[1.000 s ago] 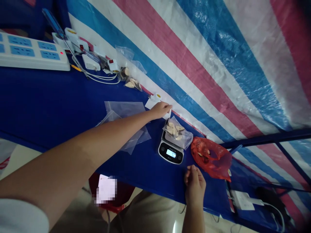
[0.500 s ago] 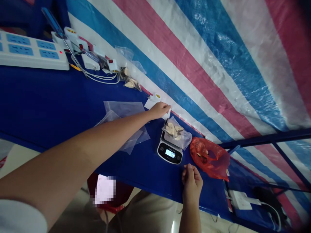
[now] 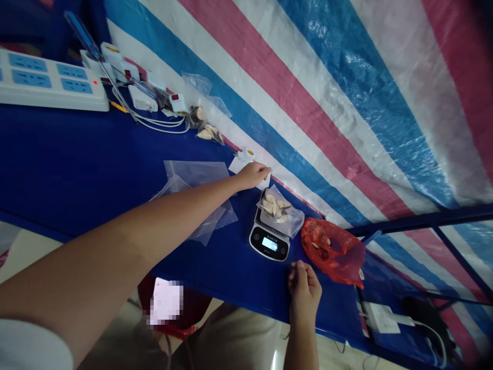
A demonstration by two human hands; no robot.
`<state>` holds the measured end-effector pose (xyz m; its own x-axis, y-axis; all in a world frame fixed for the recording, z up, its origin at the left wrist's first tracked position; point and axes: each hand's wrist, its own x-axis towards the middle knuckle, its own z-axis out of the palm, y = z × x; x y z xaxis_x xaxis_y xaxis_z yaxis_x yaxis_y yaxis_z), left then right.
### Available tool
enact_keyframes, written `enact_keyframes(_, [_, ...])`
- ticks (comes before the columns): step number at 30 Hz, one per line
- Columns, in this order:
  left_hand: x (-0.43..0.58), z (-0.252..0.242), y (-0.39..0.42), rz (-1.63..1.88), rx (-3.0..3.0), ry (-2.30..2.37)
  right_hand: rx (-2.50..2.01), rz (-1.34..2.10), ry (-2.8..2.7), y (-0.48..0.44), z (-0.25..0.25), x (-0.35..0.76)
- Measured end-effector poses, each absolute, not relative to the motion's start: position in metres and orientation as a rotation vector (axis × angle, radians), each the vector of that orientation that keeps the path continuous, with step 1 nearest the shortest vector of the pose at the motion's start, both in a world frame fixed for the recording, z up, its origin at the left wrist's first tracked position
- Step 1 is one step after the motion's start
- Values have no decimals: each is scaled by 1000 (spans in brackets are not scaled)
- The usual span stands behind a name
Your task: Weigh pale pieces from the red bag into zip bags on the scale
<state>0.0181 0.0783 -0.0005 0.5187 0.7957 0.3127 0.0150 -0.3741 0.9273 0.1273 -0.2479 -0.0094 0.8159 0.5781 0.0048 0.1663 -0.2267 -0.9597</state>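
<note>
A clear bag of pale slices [image 3: 274, 206] lies on a small digital scale [image 3: 268, 243], whose display is lit. Beyond the scale's left side, my left hand [image 3: 252, 176] rests with curled fingers over a white card [image 3: 239, 164]; whether it grips anything is hidden. My right hand [image 3: 305, 285] is at the table's near edge, just right of the scale, its fingers curled in and what they hold, if anything, not visible. Next to the scale on the right sits an open red plastic bag [image 3: 342, 262] with some slices inside. Under my left forearm lie flat clear bags [image 3: 200, 172].
A white power strip [image 3: 50, 82] is at the far left, near plugs, cables and a screwdriver [image 3: 82, 36]. Two small filled bags [image 3: 210, 132] lie against the striped sheet [image 3: 292, 103]. At the lower right is a white adapter [image 3: 381, 317] with a cable.
</note>
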Motion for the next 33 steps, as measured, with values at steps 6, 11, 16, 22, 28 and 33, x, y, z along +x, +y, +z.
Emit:
enact_keyframes(6, [19, -3, 80, 1002, 1748, 667, -1749, 417, -530, -245, -9, 127])
enact_keyframes(11, [22, -7, 81, 1078, 1674, 676, -1675, 290, -567, -247, -15, 135])
enact_keyframes(16, [22, -8, 81, 1101, 1665, 627, -1617, 77, -582, -254, -24, 142])
enact_keyframes(22, [19, -7, 81, 1145, 1698, 622, -1413, 60, -570, -257, -20, 142])
enact_keyframes(28, [18, -5, 81, 1167, 1711, 591, -1379, 185, -517, -254, -7, 137])
enact_keyframes(33, [22, -3, 79, 1171, 1704, 579, -1450, 178, -358, -247, -11, 137])
